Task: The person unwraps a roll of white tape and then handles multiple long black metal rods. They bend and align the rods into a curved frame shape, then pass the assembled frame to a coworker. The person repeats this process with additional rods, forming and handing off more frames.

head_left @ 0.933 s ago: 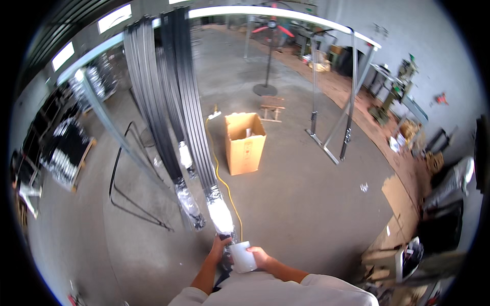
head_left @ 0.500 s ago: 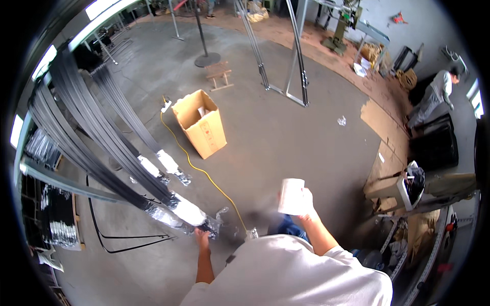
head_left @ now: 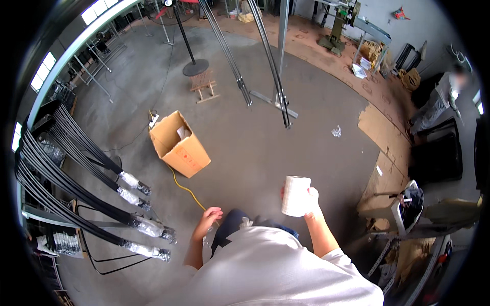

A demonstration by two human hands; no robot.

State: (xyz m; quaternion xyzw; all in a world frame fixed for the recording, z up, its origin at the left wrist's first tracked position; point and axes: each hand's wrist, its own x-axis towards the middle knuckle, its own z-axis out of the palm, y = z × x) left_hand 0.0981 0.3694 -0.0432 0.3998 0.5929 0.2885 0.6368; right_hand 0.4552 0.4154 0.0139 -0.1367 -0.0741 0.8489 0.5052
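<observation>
My right hand (head_left: 312, 201) grips a roll of pale plastic wrap (head_left: 295, 196), held upright in front of my body. The fingers on the roll's far side are partly hidden. Nearer the middle, my left hand (head_left: 208, 222) is in the air with its fingers stretched out and nothing visible in it. Left of it hang several bundles of long black strips (head_left: 76, 178), bent over a metal rack. Their lower ends are bound in shiny plastic film (head_left: 149, 225). The closest wrapped end is a short way left of my left hand, not touching it.
A tall open cardboard box (head_left: 189, 158) stands ahead, with a yellow cord (head_left: 186, 188) running past it. Beyond are a small wooden stool (head_left: 204, 89) and hanging black bars (head_left: 273, 66). A person (head_left: 439, 99) stands far right, near a cluttered cart (head_left: 403, 214).
My left hand has let go of a wrapped bundle end and moved right and up. The bundles now hang farther left in view. The roll stays in my right hand.
</observation>
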